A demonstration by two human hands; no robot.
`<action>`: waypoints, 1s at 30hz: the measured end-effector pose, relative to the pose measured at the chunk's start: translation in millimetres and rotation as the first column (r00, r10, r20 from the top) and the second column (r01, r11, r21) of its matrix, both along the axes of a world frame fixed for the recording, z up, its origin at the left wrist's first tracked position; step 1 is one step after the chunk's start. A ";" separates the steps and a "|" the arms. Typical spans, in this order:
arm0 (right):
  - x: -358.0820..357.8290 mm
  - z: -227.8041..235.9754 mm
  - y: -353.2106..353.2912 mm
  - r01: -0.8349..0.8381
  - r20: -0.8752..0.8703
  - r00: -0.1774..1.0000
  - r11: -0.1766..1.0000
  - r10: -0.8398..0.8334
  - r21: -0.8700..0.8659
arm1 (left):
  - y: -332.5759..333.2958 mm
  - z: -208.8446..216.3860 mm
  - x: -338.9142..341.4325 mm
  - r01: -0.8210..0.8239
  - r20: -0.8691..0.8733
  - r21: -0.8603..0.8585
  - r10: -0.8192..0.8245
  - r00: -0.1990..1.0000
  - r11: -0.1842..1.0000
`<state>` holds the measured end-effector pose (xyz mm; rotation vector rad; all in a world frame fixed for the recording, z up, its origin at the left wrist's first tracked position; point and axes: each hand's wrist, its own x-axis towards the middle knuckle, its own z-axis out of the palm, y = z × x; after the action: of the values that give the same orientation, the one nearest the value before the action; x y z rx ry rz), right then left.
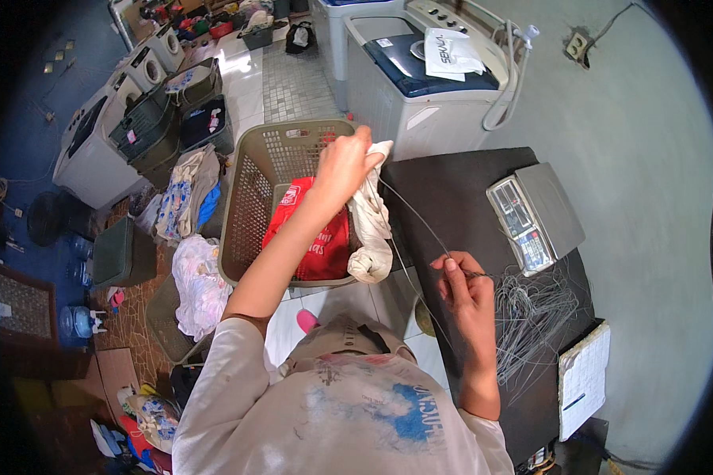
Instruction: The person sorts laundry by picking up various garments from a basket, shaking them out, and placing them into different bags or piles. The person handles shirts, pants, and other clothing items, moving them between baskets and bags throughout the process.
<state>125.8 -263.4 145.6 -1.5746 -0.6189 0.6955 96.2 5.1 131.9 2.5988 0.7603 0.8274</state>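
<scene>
My left hand (345, 165) is closed around the gathered upper end of a long off-white cloth (370, 218), which hangs at the right side of a beige laundry basket (249, 186). Its lower end is bunched into a thick roll. In the basket lies a red bag (325, 249) with white print. A thin grey string (416, 215) runs from beside the cloth's top to my right hand (469, 297), whose thumb and fingers pinch it over the dark table. Beside that hand spreads a tangled bundle of grey strings (535, 317).
A digital scale (531, 226) and an open notebook (585, 384) with a pen rest on the black table (444, 182). Beyond it stands a washing machine (420, 111) with a white plastic bag on its lid. To the left are laundry-filled baskets (202, 123) and front-loading machines (146, 67).
</scene>
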 end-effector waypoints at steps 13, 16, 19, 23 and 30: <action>-16.5 10.3 16.9 0.060 0.213 0.974 0.996 -0.074 0.072 | -15.3 19.3 17.5 0.078 0.110 -0.092 -0.068 0.992 0.993; -1.9 -9.2 50.5 0.089 0.237 0.963 0.982 -0.127 0.164 | -43.1 23.5 24.0 0.361 0.070 0.004 -0.361 0.930 0.932; 9.3 -10.2 58.7 0.224 0.071 0.966 0.944 -0.248 0.243 | -54.3 28.4 22.2 0.357 0.287 -0.023 -0.336 0.897 0.934; 14.8 19.8 52.1 0.277 0.017 0.946 0.834 -0.325 0.477 | -51.1 16.3 16.3 0.309 0.465 0.016 -0.281 0.839 0.951; 21.1 71.3 57.0 0.339 0.065 0.858 0.658 -0.509 0.672 | -72.1 -47.6 -0.6 0.150 0.484 -0.246 -0.013 0.875 0.958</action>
<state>146.9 -206.3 216.9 -1.0830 -0.5536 -0.1022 95.6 -67.0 84.3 2.0382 0.5634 1.1817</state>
